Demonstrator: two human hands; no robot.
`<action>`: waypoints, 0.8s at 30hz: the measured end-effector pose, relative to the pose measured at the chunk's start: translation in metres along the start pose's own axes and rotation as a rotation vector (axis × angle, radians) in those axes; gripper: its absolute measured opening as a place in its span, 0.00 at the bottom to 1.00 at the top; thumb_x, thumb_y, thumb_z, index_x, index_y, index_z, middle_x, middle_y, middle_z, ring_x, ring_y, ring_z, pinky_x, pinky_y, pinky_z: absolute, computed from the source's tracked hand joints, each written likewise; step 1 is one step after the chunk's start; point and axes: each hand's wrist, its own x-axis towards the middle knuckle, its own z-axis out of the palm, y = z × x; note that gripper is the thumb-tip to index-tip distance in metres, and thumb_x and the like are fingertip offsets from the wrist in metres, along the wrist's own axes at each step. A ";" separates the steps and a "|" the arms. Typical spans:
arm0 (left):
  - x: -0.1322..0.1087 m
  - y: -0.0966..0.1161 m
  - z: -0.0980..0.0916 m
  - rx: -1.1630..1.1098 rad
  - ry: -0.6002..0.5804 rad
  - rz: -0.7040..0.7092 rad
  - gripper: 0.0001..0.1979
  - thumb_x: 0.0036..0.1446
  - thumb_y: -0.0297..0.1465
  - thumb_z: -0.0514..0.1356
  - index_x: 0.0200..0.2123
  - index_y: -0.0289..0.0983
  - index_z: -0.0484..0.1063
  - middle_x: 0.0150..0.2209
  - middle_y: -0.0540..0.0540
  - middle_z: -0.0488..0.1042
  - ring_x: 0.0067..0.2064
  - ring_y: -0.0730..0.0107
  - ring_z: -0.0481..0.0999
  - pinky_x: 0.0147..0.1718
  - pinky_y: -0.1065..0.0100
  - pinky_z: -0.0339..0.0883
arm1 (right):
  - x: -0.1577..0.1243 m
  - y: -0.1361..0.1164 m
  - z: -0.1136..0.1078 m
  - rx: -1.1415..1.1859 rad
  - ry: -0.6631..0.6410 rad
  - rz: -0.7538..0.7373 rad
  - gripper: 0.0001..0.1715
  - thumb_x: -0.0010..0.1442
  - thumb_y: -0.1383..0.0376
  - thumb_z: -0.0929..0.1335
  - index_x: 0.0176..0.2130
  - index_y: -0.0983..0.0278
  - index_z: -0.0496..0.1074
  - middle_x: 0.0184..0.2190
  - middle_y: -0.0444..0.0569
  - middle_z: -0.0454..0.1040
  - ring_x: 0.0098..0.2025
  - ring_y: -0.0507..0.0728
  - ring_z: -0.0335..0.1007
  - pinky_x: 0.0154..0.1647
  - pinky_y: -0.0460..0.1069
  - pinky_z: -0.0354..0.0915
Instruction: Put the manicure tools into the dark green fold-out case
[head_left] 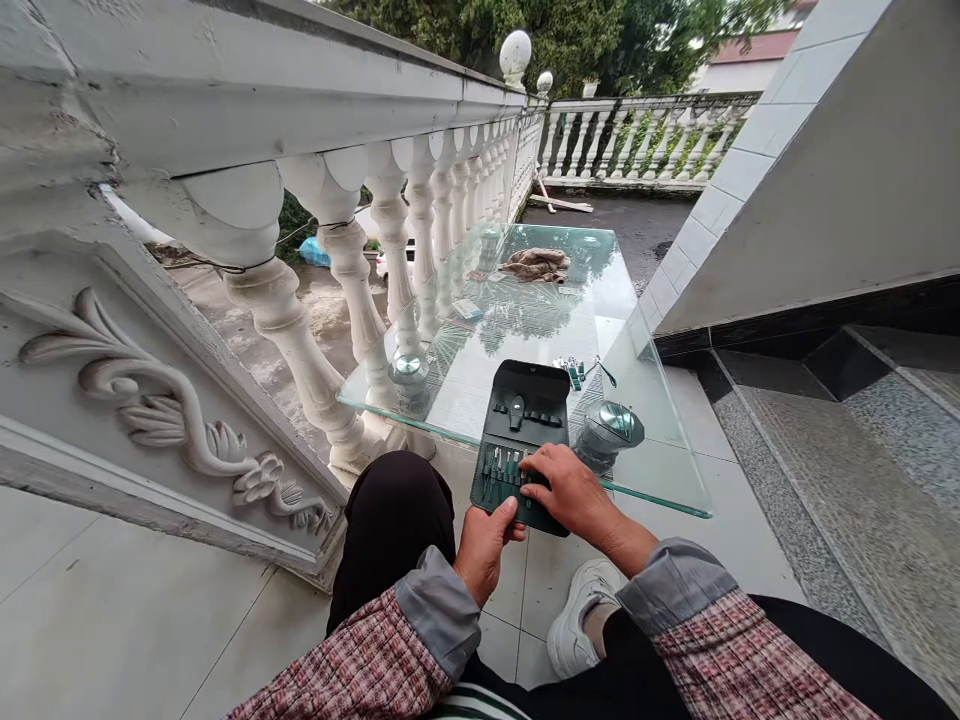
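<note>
A dark manicure kit case (525, 400) lies unfolded, its upper part over the near edge of the glass table. My left hand (484, 545) grips its lower edge, thumb on top and fingers underneath. Slim metal tools with green handles (501, 468) stand in a row of loops in the lower half. Over the right end of that row is my right hand (566, 490), its fingers bent and pressed together; whatever is between them is hidden. A dark oval-headed piece (517, 412) sits in the upper half. Beyond the case, several small metal tools with green parts (576, 372) rest on the glass.
The glass table (652, 420) has a bunched brown cloth (536, 265) and a small flat packet (466, 310) on it. A white balustrade (349, 270) runs along the left. Stone stairs (825, 450) rise at right. My white shoe (581, 620) is beneath my right arm.
</note>
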 end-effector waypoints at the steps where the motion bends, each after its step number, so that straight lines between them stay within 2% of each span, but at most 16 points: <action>1: 0.000 0.000 0.000 0.002 0.002 0.002 0.24 0.34 0.42 0.70 0.31 0.31 0.71 0.25 0.48 0.70 0.23 0.77 0.68 0.22 0.73 0.63 | 0.000 -0.001 0.001 -0.008 0.001 0.005 0.09 0.53 0.66 0.67 0.38 0.61 0.71 0.36 0.49 0.68 0.41 0.57 0.60 0.42 0.51 0.59; 5: 0.000 0.001 -0.001 0.003 0.006 0.011 0.24 0.33 0.40 0.71 0.32 0.31 0.71 0.26 0.49 0.70 0.23 0.77 0.67 0.21 0.73 0.63 | -0.001 -0.005 0.004 -0.013 0.021 0.026 0.12 0.53 0.65 0.67 0.40 0.61 0.70 0.36 0.49 0.68 0.41 0.57 0.61 0.41 0.51 0.59; 8: 0.000 0.002 0.000 0.002 0.004 0.015 0.23 0.34 0.40 0.71 0.30 0.31 0.71 0.25 0.49 0.71 0.23 0.76 0.68 0.22 0.73 0.63 | 0.001 0.001 -0.006 0.001 0.089 0.043 0.14 0.54 0.65 0.65 0.42 0.61 0.69 0.36 0.49 0.69 0.41 0.57 0.62 0.42 0.51 0.59; 11: -0.001 0.003 0.001 0.001 0.001 0.008 0.21 0.35 0.40 0.70 0.28 0.31 0.71 0.25 0.48 0.71 0.23 0.76 0.68 0.23 0.73 0.64 | 0.002 0.026 -0.030 -0.010 0.209 0.100 0.14 0.55 0.65 0.64 0.42 0.62 0.70 0.36 0.50 0.71 0.41 0.58 0.64 0.44 0.52 0.59; 13: -0.001 0.003 0.002 -0.003 0.000 0.005 0.20 0.35 0.40 0.70 0.27 0.32 0.71 0.24 0.48 0.70 0.24 0.76 0.68 0.23 0.73 0.64 | 0.001 0.050 -0.048 -0.027 0.259 0.207 0.13 0.54 0.65 0.64 0.40 0.62 0.71 0.34 0.49 0.72 0.38 0.57 0.65 0.43 0.52 0.60; 15: -0.002 0.004 0.003 -0.010 0.000 0.005 0.20 0.35 0.40 0.70 0.27 0.32 0.71 0.24 0.49 0.70 0.24 0.76 0.68 0.23 0.73 0.64 | -0.002 0.071 -0.061 -0.062 0.253 0.362 0.13 0.53 0.64 0.64 0.39 0.62 0.72 0.33 0.48 0.72 0.36 0.56 0.66 0.39 0.50 0.61; 16: -0.002 0.004 0.003 -0.014 0.001 0.006 0.20 0.35 0.40 0.70 0.27 0.32 0.71 0.24 0.49 0.70 0.23 0.76 0.68 0.23 0.72 0.64 | -0.004 0.078 -0.063 -0.072 0.248 0.387 0.13 0.53 0.64 0.64 0.38 0.63 0.72 0.32 0.49 0.72 0.35 0.56 0.66 0.37 0.50 0.61; 19: -0.002 0.003 0.004 -0.024 0.009 0.011 0.20 0.34 0.40 0.71 0.27 0.32 0.72 0.24 0.48 0.71 0.23 0.76 0.68 0.22 0.73 0.63 | -0.007 0.087 -0.053 -0.066 0.215 0.368 0.12 0.53 0.63 0.63 0.37 0.62 0.72 0.32 0.48 0.72 0.34 0.55 0.67 0.36 0.49 0.61; 24: 0.003 -0.001 0.005 -0.021 0.043 0.011 0.21 0.34 0.42 0.70 0.28 0.32 0.73 0.25 0.47 0.72 0.22 0.76 0.67 0.19 0.74 0.60 | 0.001 0.079 -0.023 -0.127 0.306 0.295 0.16 0.56 0.65 0.60 0.42 0.64 0.71 0.40 0.53 0.70 0.45 0.59 0.62 0.48 0.55 0.58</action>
